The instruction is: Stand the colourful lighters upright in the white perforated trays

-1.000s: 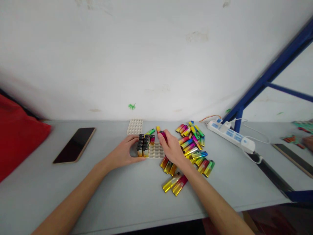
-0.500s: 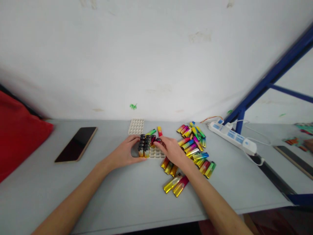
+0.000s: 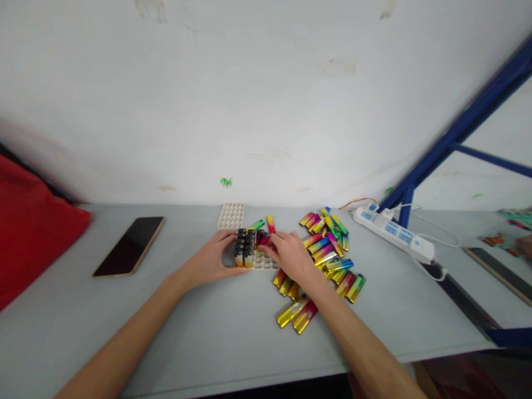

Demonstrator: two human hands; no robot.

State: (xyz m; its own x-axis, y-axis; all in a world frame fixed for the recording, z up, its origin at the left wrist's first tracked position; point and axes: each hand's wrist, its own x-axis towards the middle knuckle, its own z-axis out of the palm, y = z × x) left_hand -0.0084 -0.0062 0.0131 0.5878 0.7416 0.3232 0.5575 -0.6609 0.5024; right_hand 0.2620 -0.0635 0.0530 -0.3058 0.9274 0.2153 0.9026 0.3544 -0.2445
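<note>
Several lighters (image 3: 245, 247) with black tops stand upright in two close rows in a pale tray with holes (image 3: 262, 262). My left hand (image 3: 214, 256) is wrapped round their left side, thumb at the front and fingers behind. Just to the right, a magenta-red lighter (image 3: 262, 238) is pinched in the fingertips of my right hand (image 3: 288, 255), over the tray beside the rows. My fingers partly hide that lighter and the tray's right part.
Loose shiny lighters (image 3: 326, 255) lie in a heap on the right. A second holed tray (image 3: 231, 215) lies behind, near a green lighter (image 3: 256, 225) and a red-yellow one (image 3: 271, 224). A phone (image 3: 129, 246) is at left, a power strip (image 3: 394, 233) at right, against blue framing (image 3: 453, 133).
My right hand has shifted slightly left with its lighter, which now sits closer to the upright rows. My left hand has stayed in place.
</note>
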